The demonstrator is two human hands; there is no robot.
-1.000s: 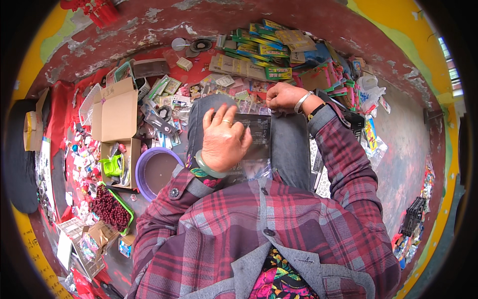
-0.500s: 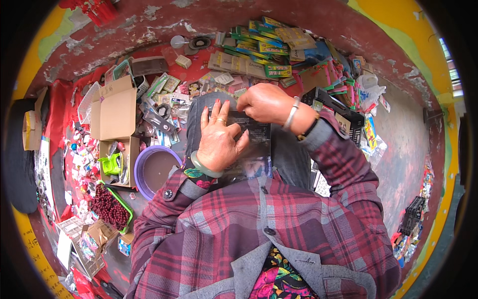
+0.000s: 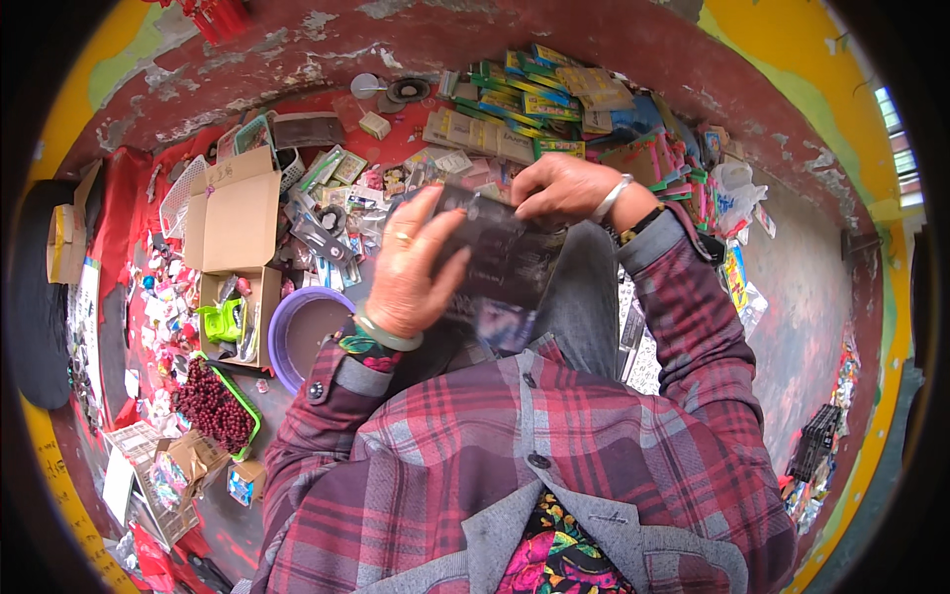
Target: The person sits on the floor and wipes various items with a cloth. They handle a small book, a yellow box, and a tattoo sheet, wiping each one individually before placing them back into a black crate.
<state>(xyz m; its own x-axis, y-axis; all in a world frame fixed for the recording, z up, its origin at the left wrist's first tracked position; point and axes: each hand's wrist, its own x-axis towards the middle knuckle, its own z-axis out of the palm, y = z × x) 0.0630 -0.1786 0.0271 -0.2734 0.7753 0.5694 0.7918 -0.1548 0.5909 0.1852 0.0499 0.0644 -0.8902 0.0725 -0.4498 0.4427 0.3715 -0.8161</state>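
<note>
A dark, flat printed package (image 3: pixel 505 262) is tilted up above my lap, with a paler, shiny patch at its near end. Its upper right edge is pinched in the curled fingers of my right hand (image 3: pixel 569 188), although part of the grip is hidden. At the package's left side, my left hand (image 3: pixel 408 272) has its fingers spread, with the thumb and fingertips over the dark surface. I cannot see any thing held in that left hand. Below the package lies my dark grey trouser leg (image 3: pixel 582 297).
To the left stand a purple basin (image 3: pixel 280 342), an open cardboard box (image 3: pixel 231 223) and a green tray of dark red beads (image 3: pixel 213 408). Flat colourful boxes (image 3: pixel 549 106) are piled ahead. A black crate (image 3: pixel 815 436) sits at far right.
The package has risen off my lap and tilted. My right hand has shifted right with its edge, and my left hand, flat on it before, has slid left and down, fingers now spread.
</note>
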